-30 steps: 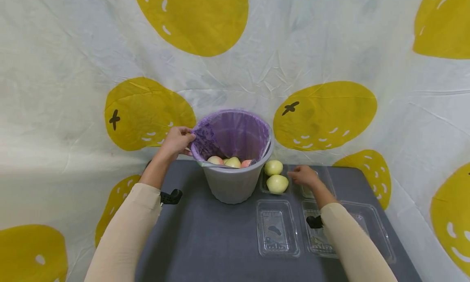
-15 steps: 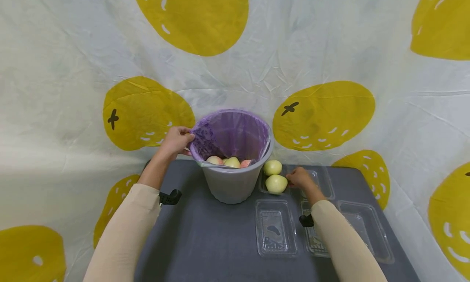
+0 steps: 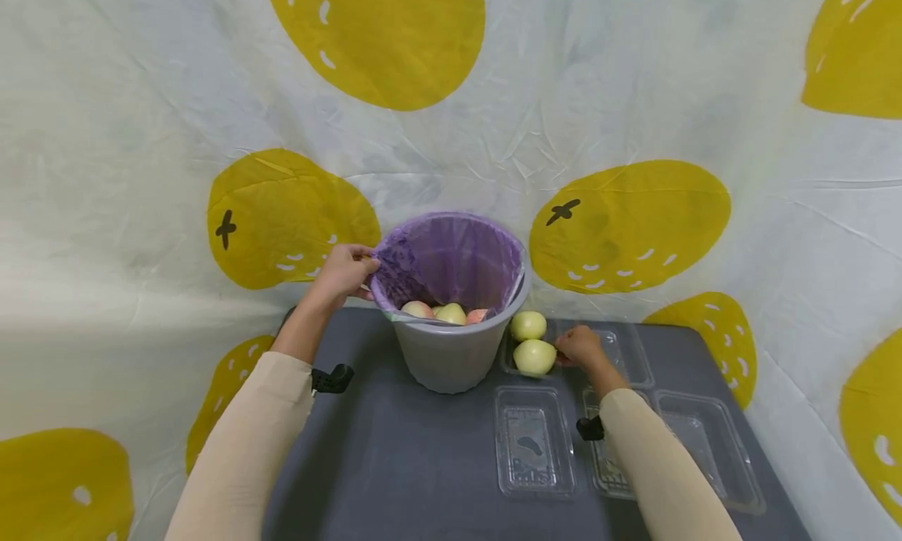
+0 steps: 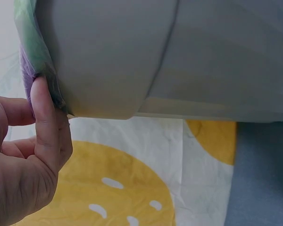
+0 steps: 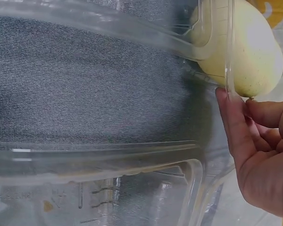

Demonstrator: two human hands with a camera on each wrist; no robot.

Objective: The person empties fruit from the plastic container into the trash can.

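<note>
The pale yellow-green pear (image 3: pixel 534 356) is lying in a clear plastic clamshell tray (image 3: pixel 509 362) at three o'clock of the grey plastic bucket (image 3: pixel 445 357) on the dark grey counter (image 3: pixel 395 463). It is being touched on its three o'clock side by the right hand (image 3: pixel 579 345), whose grip is being curled round it. The purple bin liner (image 3: pixel 451 255) is being pinched at the rim by the left hand (image 3: pixel 343 272). The pear is judged firm, smooth, moderately heavy and easily bruised; it is best cupped round its widest part.
</note>
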